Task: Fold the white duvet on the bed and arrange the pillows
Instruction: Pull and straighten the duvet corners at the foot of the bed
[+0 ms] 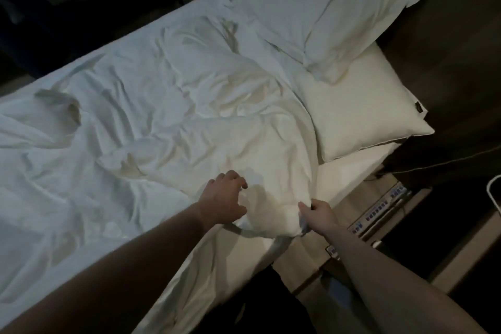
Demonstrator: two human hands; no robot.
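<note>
Toward six o'clock, at the bed's near edge, our right hand [317, 214] pinches the white duvet [168, 106] corner to lift it, while our left hand [225, 198], fingers loosely curled, reaches for the cloth; two pillows [363, 106] lie at two o'clock.

Duvet [168, 106]: white cloth, matt, heavily creased, soft folds all over. The corner I pinch in my right hand [318, 213] bunches into thick, limp cloth. My left hand [225, 198] hovers over the same matt cloth. Far pillow [325, 8]: white cloth case, matt, lightly wrinkled. Near pillow [360, 106]: smoother, taut cloth, small dark tag at its corner. Bare sheet [349, 168]: smooth white cloth. Bedside panel [379, 214]: hard and smooth, material unclear.
</note>
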